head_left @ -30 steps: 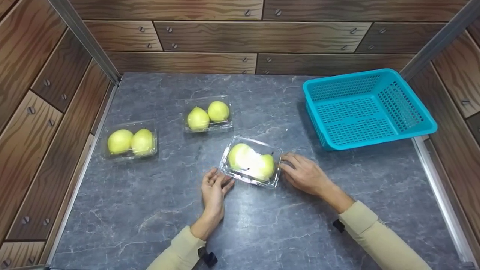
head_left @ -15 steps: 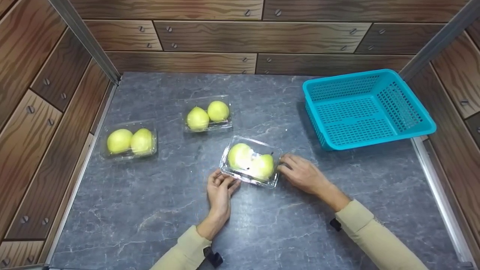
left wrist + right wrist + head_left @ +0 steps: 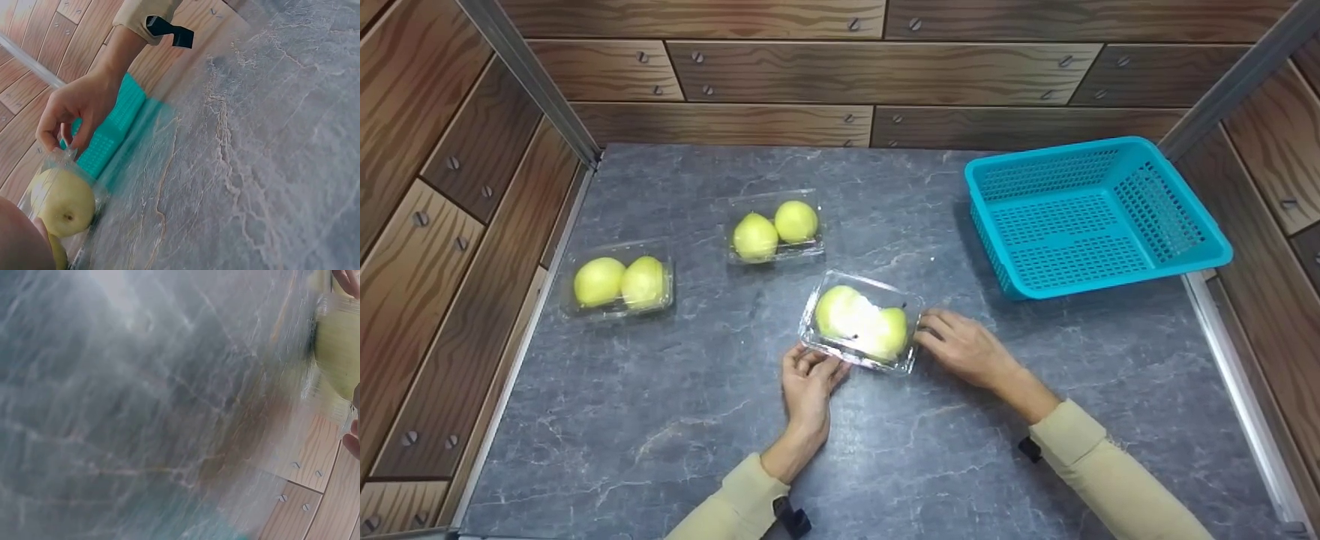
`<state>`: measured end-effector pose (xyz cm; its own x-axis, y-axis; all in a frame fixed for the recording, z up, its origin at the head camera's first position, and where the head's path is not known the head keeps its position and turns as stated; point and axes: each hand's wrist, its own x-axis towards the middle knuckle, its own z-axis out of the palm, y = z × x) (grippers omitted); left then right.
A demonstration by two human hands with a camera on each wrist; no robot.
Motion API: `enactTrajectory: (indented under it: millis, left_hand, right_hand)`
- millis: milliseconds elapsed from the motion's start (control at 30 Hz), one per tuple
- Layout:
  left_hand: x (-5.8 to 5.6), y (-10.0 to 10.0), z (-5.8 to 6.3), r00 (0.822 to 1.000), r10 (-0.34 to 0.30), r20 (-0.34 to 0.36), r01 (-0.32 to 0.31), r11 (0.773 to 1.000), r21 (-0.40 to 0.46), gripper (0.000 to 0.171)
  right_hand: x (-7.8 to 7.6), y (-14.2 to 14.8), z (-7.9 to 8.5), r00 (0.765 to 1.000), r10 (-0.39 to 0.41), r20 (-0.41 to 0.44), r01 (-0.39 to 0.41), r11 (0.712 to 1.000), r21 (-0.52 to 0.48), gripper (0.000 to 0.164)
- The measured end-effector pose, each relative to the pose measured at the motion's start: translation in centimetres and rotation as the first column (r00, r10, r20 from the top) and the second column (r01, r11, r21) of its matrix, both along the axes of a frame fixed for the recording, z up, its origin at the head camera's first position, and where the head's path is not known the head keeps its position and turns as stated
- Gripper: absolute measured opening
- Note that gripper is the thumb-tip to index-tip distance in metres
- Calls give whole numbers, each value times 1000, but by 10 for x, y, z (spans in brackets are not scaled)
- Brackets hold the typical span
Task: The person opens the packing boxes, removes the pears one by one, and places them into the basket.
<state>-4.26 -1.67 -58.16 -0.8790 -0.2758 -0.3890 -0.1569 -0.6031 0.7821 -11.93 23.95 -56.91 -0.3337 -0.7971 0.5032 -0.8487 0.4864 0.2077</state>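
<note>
Grey marbled tabletop across centre; brown wood-grained plank wall along top; slanting grey metal posts, upper left and upper right; silvery metal strip, lower right.

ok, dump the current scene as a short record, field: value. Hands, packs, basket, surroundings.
left hand: at near pack's front edge, grip unclear
right hand: pinching near pack's right edge
near pack: clear plastic, two yellow-green fruits, glare on top
left pack: two similar fruits, untouched
far pack: two similar fruits, untouched
basket: teal, perforated, upright, far right, untouched
table: grey, marble-patterned
walls: wood-plank pattern
</note>
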Motion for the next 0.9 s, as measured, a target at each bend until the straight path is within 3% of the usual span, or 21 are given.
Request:
enactTrajectory:
  millis: [467,900]
  left_hand:
    - [0,3,-2,1000,-1,-11,1,1000,13,50]
    - [3,5,0,1000,-24,-18,24,1000,12,64]
  right_hand:
    - [7,-2,-1,999,19,-27,-20,1000,-15,19]
    - [13,-5,0,999,31,-34,-31,999,19,22]
